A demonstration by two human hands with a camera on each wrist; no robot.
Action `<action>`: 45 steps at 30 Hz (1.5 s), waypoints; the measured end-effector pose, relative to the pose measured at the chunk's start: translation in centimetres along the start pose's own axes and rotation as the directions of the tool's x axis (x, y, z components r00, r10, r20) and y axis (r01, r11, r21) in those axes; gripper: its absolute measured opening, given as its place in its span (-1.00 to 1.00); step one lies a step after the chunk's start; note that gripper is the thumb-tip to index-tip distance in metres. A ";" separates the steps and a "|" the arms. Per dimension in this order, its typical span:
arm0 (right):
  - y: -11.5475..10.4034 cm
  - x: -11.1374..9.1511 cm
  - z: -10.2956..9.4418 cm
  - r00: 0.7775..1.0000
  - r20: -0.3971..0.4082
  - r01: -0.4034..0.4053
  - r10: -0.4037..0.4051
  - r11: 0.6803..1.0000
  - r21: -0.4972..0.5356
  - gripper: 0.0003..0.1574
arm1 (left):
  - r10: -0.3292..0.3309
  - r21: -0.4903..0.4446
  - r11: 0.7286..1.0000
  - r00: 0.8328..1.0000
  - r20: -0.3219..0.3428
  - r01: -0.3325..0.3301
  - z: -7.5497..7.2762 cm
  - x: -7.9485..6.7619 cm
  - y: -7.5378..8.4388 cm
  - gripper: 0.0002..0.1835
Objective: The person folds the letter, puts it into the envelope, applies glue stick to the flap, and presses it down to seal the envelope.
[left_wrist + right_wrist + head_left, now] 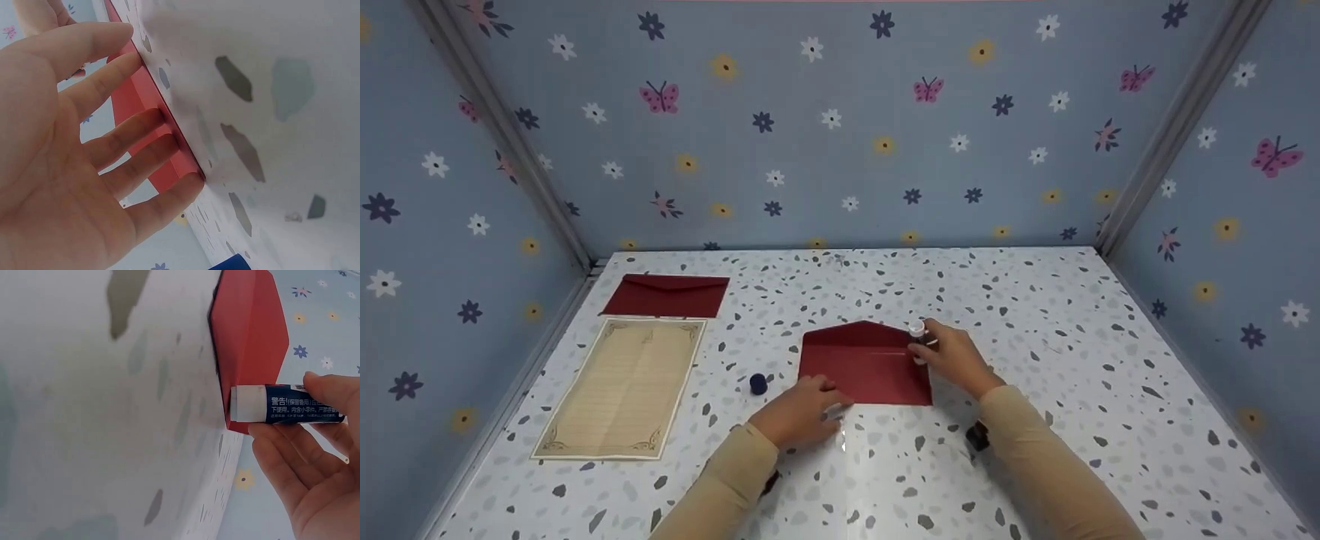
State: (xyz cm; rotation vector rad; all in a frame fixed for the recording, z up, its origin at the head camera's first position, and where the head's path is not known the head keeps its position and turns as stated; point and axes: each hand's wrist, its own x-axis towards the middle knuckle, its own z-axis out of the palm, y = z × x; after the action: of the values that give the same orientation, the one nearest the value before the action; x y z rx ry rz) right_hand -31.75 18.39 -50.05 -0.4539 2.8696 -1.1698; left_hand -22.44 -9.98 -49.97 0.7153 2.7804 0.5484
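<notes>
A red envelope (864, 375) lies on the table with its pointed flap spread open toward the back. Near its front left edge, my left hand (802, 411) rests with fingers extended; the left wrist view shows those fingers (154, 194) lying along the red edge, gripping nothing. My right hand (960, 358) holds an uncapped glue stick (301, 405) between thumb and fingers, over the envelope's right side. Its white end is right at the red paper in the right wrist view. To the left of the envelope stands a dark blue cap (758, 384).
A beige letter sheet (619, 390) with ornate corners and a fold crease lies at the left. Behind it is a second red envelope (667, 295). Patterned panels (840, 150) enclose the speckled table (1035, 300) at the back and both sides.
</notes>
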 end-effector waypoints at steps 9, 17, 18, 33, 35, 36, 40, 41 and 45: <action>-0.4 0.4 0.6 0.997 -0.019 0.079 -0.080 0.995 -0.054 -0.79 | 0.004 0.000 1.000 1.000 0.003 -0.004 -0.1 0.1 0.0 -0.59; -0.5 0.6 1.0 0.997 -0.026 0.073 -0.075 0.995 -0.066 -0.75 | -0.001 -0.017 1.000 1.000 0.000 0.001 -0.3 0.0 0.2 -0.61; -0.6 0.6 1.0 0.997 -0.028 0.073 -0.075 0.995 -0.062 -0.76 | -0.004 -0.015 1.000 1.000 0.002 0.004 -0.3 0.0 0.2 -0.60; -2.1 1.0 3.1 0.986 -0.041 0.159 -0.163 0.983 -0.090 -0.79 | 0.020 0.047 0.999 1.000 0.004 -0.020 -0.2 0.5 0.0 -0.57; -2.3 1.0 3.3 0.988 -0.040 0.147 -0.151 0.985 -0.092 -0.79 | 0.021 0.042 0.999 1.000 0.005 -0.021 -0.2 0.5 0.0 -0.57; -2.4 1.0 3.4 0.989 -0.037 0.137 -0.141 0.987 -0.087 -0.79 | 0.021 0.040 0.999 1.000 0.006 -0.021 -0.2 0.5 0.0 -0.57; -2.8 1.0 3.9 0.993 -0.027 0.111 -0.113 0.991 -0.074 -0.78 | 0.031 0.040 0.999 1.000 0.001 -0.031 -0.1 0.5 0.0 -0.58; -2.9 0.9 4.1 0.994 -0.021 0.107 -0.109 0.992 -0.072 -0.78 | 0.034 0.040 0.999 0.999 0.000 -0.034 -0.1 0.5 0.0 -0.59; -3.3 0.9 4.5 0.992 -0.019 0.120 -0.122 0.990 -0.077 -0.72 | 0.040 0.043 0.998 0.999 -0.005 -0.039 -0.1 0.5 -0.1 -0.62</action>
State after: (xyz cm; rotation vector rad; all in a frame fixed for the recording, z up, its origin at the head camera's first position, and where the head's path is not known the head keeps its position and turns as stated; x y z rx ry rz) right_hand -31.19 12.83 -50.94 -0.6296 2.9527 -1.0908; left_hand -22.95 -9.85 -50.03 0.7808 2.7965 0.4996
